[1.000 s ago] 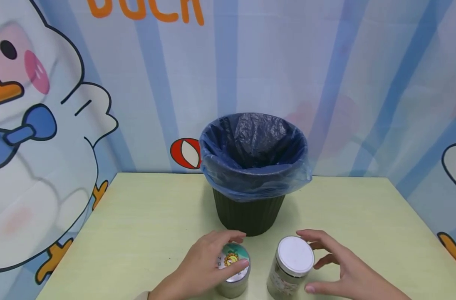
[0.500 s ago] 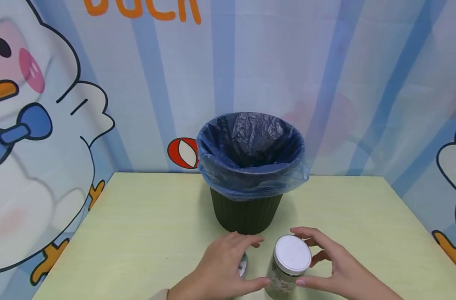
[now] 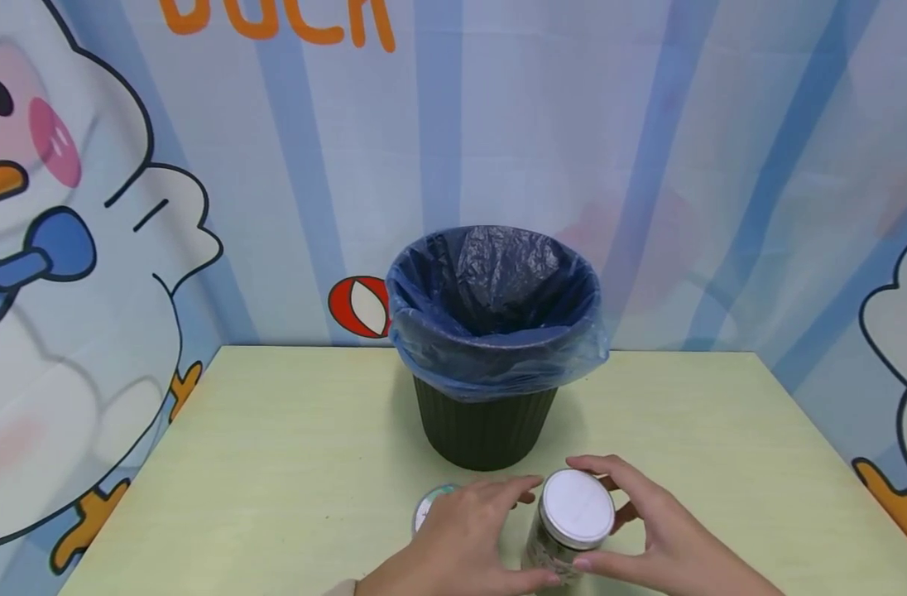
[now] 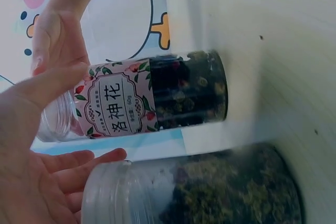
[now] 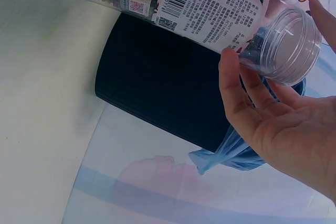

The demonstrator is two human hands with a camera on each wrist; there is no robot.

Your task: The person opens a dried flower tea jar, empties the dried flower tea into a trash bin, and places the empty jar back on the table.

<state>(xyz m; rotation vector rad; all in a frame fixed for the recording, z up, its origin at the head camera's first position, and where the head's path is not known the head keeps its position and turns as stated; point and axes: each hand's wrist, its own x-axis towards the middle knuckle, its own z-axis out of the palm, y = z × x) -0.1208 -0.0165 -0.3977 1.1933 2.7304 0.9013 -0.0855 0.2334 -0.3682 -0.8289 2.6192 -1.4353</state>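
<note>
A clear jar of dark dried flowers stands upright, with a white lid [image 3: 578,507] and a floral pink label [image 4: 118,98]. My right hand [image 3: 650,538] curves round its right side, fingertips at the label's edge in the right wrist view and thumb at the jar's front. On the jar's left, my left hand [image 3: 468,542] has its thumb at the label near the neck and its other fingers spread below the jar in the left wrist view. A second jar [image 4: 210,187] of dried greenish bits stands left of it, mostly hidden behind my left hand in the head view.
Behind the jars stands a dark ribbed bin [image 3: 486,426] lined with a blue plastic bag [image 3: 498,372]. The pale table [image 3: 297,439] ends at a backdrop [image 3: 498,124] printed with ducks and blue stripes.
My left hand has left the second jar and moved right to the white-lidded jar. My right hand has drawn in closer round it. The head view has shifted slightly.
</note>
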